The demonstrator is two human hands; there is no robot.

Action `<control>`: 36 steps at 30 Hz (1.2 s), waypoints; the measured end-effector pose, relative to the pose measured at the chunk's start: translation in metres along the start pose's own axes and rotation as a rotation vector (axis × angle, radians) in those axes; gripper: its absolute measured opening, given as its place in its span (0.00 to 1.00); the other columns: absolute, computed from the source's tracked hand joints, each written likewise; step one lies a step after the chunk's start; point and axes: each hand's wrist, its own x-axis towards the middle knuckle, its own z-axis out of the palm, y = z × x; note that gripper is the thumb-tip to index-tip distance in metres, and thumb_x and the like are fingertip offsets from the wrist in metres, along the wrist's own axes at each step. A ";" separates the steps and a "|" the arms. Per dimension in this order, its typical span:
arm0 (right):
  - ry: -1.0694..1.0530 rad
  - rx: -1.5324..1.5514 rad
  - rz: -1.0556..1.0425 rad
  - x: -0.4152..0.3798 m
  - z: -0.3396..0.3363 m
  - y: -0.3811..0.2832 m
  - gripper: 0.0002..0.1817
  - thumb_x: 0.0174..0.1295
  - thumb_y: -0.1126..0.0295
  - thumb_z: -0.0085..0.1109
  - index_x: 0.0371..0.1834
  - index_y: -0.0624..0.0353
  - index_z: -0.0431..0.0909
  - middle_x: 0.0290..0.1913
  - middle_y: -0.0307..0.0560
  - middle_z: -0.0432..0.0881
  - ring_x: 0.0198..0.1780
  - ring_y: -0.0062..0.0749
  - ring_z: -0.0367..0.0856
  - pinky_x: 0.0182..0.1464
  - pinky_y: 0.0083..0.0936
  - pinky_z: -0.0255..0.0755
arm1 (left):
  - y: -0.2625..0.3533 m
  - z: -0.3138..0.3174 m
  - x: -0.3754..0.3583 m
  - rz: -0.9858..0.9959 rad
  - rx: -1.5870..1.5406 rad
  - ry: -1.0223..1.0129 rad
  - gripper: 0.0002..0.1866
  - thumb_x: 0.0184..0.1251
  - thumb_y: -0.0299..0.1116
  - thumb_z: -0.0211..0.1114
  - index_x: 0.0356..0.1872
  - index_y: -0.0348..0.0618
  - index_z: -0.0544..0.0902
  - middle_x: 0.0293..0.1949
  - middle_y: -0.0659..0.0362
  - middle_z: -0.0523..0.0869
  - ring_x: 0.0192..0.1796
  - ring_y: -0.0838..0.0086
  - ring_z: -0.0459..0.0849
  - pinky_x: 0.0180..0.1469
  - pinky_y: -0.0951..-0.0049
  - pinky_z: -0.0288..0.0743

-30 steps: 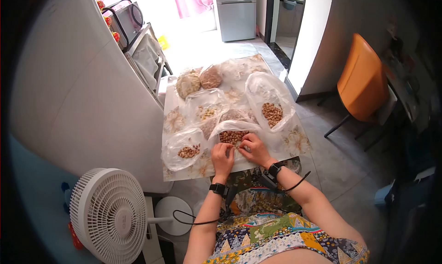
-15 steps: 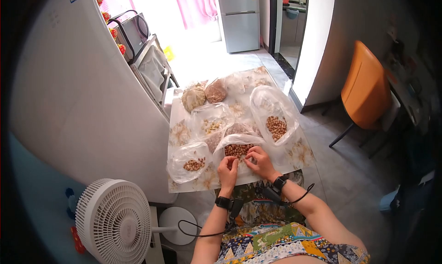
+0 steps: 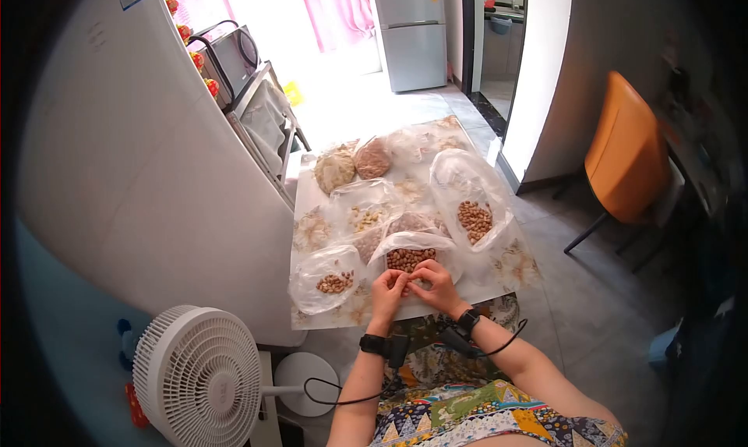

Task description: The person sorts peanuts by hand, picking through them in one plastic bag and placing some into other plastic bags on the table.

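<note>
My left hand and my right hand meet fingertip to fingertip at the near rim of an open clear plastic bag of brown peanuts. Both hands pinch something small between them; I cannot tell whether it is a peanut or the bag's edge. The bag lies on a small table with a flower-patterned cover. Each wrist carries a black band with a cable.
More clear bags lie around: one to the left, one to the right, several behind. A white fan stands at lower left beside a white cabinet. An orange chair is at right.
My hands have drawn closer together at the bag's near rim, fingertips now touching. The camera view has shifted, so the table sits lower and further right in the frame.
</note>
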 end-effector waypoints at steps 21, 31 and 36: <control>-0.037 0.049 0.126 0.001 -0.003 0.001 0.07 0.65 0.72 0.71 0.38 0.64 0.86 0.41 0.44 0.83 0.37 0.29 0.82 0.39 0.25 0.76 | 0.003 0.000 0.001 -0.024 -0.004 -0.013 0.07 0.77 0.31 0.67 0.47 0.37 0.85 0.38 0.64 0.88 0.36 0.83 0.83 0.39 0.82 0.79; -0.040 0.042 0.104 0.000 -0.001 0.003 0.06 0.65 0.70 0.68 0.38 0.63 0.85 0.40 0.48 0.83 0.41 0.43 0.84 0.43 0.34 0.77 | -0.002 -0.004 0.005 -0.057 0.028 -0.027 0.10 0.78 0.35 0.68 0.43 0.37 0.84 0.35 0.64 0.87 0.34 0.84 0.83 0.36 0.82 0.80; -0.044 0.043 0.101 0.000 0.000 0.004 0.07 0.64 0.70 0.69 0.38 0.62 0.85 0.40 0.48 0.82 0.41 0.42 0.84 0.42 0.33 0.77 | -0.001 -0.005 0.005 -0.038 0.000 -0.037 0.10 0.78 0.35 0.68 0.45 0.37 0.85 0.35 0.64 0.88 0.36 0.84 0.84 0.38 0.82 0.81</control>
